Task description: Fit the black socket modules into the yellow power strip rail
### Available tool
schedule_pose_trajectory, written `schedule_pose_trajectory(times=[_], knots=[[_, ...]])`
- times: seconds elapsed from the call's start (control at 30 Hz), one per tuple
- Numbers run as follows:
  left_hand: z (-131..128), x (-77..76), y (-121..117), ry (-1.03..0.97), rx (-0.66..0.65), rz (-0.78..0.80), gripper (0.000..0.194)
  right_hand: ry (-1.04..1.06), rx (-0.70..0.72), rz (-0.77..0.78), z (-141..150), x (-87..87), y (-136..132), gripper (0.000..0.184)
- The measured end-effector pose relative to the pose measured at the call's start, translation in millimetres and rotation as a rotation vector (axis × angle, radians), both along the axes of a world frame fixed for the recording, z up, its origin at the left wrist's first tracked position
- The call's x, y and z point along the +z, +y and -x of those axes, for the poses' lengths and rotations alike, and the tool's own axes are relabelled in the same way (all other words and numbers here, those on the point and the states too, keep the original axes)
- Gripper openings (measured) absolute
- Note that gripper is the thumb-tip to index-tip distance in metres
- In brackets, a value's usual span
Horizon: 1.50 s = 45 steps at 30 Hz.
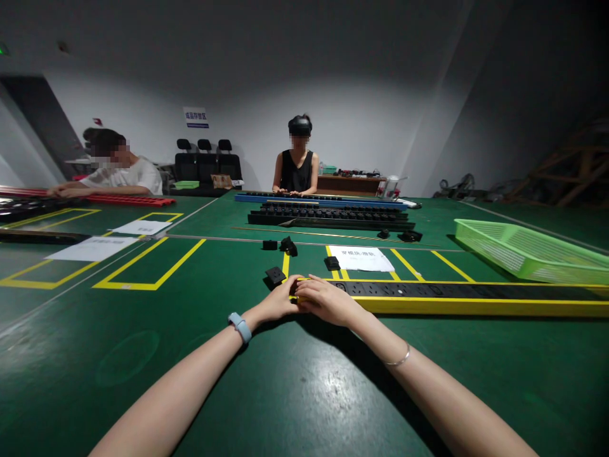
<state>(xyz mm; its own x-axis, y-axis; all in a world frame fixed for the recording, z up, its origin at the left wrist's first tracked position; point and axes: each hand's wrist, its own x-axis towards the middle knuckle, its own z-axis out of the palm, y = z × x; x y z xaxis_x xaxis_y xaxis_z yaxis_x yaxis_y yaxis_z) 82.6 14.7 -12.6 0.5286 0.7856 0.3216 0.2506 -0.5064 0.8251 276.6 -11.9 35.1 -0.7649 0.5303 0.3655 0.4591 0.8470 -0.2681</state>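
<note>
A long yellow power strip (476, 307) with black socket modules (390, 289) in its channel lies across the table to the right. At its left end my two hands meet. My left hand (278, 301) closes at the strip's tip; a dark bit shows by its fingertips, but what they pinch is hidden. My right hand (330, 302) curls over the strip's end, fingers bent toward the left hand. A loose black socket module (275, 275) rests just beyond my left hand. Another black module (332, 263) sits behind my right hand, beside a paper label (360, 258).
Further black modules (288, 245) lie farther back. A green basket (528, 251) stands at right. Black rails (333, 219) and a blue rail (323, 202) cross the far side, before a person in a headset (297, 168). Another person (126, 168) works at left by red rails (137, 200).
</note>
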Motion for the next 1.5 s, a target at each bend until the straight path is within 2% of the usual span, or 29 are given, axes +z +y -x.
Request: schedule_pose_trajectory(times=[0.23,0.43,0.63,0.83,1.07,1.23,1.5], knots=[[2,-3.7,2,-0.030,0.010,0.071,0.077,0.051,-0.056,0.009,2,-7.4,5,0.044],[3,0.0,0,-0.054,-0.018,0.106,0.075,0.078,-0.088,0.025,4,-9.5,4,0.035],[3,2.2,-2,-0.075,-0.040,0.110,0.072,0.119,-0.093,0.067,4,-8.8,3,0.045],[3,7.9,-5,-0.094,-0.075,0.106,0.065,0.139,-0.160,0.056,3,-7.0,2,0.050],[5,1.3,-1,-0.097,-0.068,0.104,0.070,0.081,-0.219,-0.054,2,-8.8,3,0.046],[4,-1.2,-1,-0.126,-0.067,0.139,0.068,0.079,-0.261,-0.058,1,-13.4,6,0.047],[5,3.8,-3,-0.091,-0.069,0.123,0.068,0.168,-0.262,-0.004,1,-17.0,10,0.048]])
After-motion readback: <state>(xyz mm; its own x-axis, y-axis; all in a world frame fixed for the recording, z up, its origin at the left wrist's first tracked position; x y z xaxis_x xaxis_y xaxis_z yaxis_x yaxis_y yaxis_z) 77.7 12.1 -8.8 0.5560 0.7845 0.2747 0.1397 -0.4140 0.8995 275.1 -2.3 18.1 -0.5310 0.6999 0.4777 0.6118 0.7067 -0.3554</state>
